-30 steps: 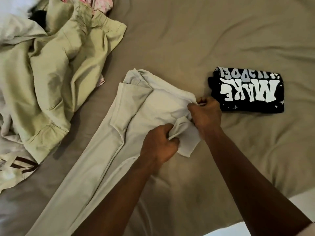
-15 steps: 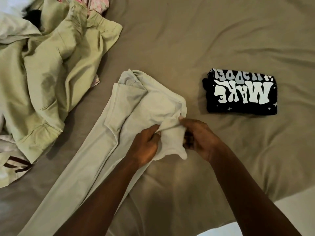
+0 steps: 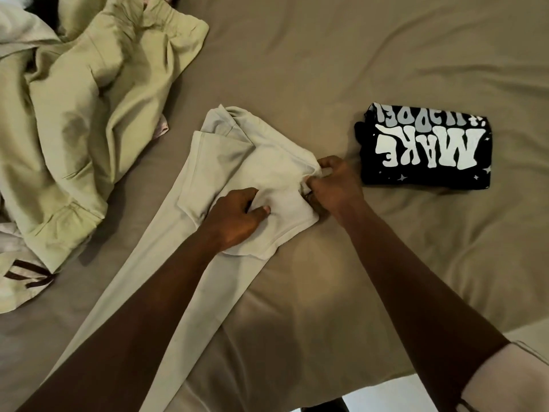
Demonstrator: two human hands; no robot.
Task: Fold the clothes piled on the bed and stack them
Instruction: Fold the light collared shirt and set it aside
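The right hand (image 3: 334, 182) pinches the bunched edge of the pale trousers (image 3: 225, 162); the left hand (image 3: 236, 217), fingers curled, grips the fabric just beside it; the trousers lie mid-bed (image 3: 326, 69), legs trailing toward the camera; right of them sits a folded black shirt (image 3: 424, 147) reading "MAKE" upside down; an unfolded pile (image 3: 83, 108) lies left.

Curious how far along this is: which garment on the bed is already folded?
The black shirt with white lettering, a neat rectangle at right. The pale trousers lie stretched out; the green garment is crumpled.
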